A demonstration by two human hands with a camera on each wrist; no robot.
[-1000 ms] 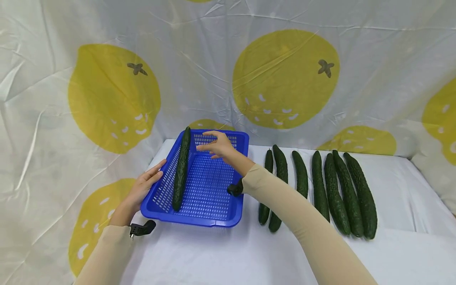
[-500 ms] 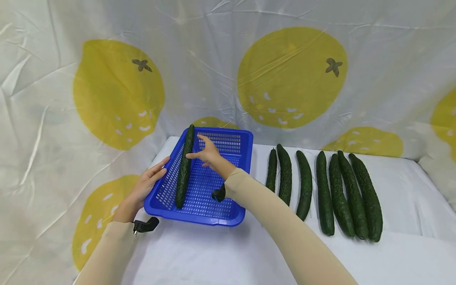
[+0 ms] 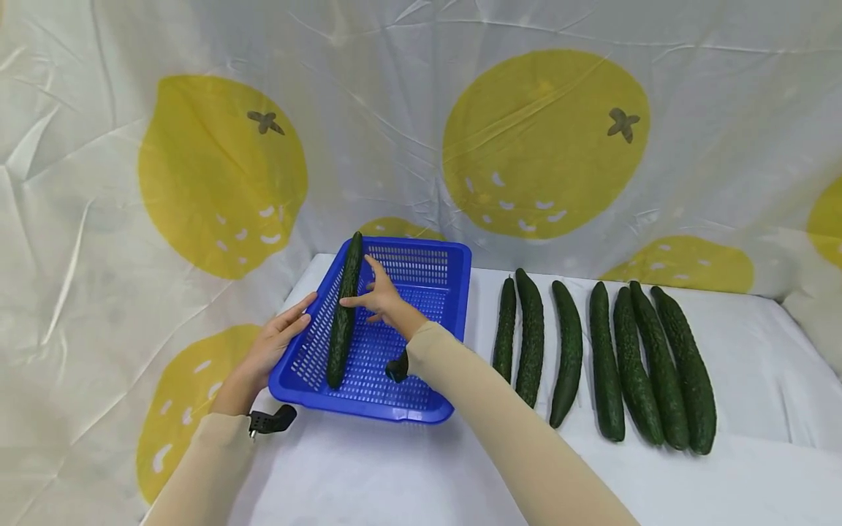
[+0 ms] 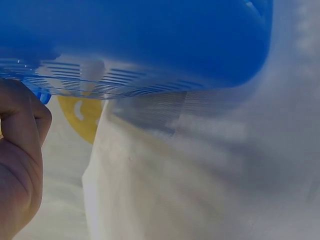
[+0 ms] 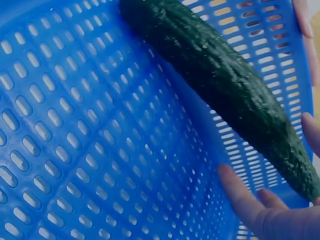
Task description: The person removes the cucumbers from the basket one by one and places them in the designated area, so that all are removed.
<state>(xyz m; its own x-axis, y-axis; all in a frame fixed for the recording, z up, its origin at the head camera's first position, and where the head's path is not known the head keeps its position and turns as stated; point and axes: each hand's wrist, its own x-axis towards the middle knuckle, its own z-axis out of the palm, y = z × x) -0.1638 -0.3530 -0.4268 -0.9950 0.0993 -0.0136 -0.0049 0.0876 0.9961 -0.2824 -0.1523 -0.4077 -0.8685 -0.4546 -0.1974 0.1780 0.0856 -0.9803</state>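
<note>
My left hand [image 3: 270,351] grips the blue plastic basket [image 3: 368,410] at its left rim. In the right wrist view, some skin shows through the slots of the basket wall there. One long dark-green cucumber [image 3: 340,332] leans along the basket's left side, its far end reaching above the rim. Over the basket, my right hand [image 3: 381,299] is spread around the cucumber's middle. Its thumb overlaps the cucumber in the head view. In the right wrist view, the cucumber [image 5: 215,75] lies between thumb and fingers; firm contact cannot be made out.
Right of the basket, several cucumbers [image 3: 607,365] lie side by side on the white tablecloth [image 3: 756,394]. A lemon-printed cloth [image 3: 368,124] hangs behind and to the left. My right sleeve [image 3: 500,424] crosses in front of the nearest cucumbers.
My right hand has moved left and slightly down, from above the basket's middle to the cucumber inside it. The left hand keeps its place at the rim; the view has shifted slightly.
</note>
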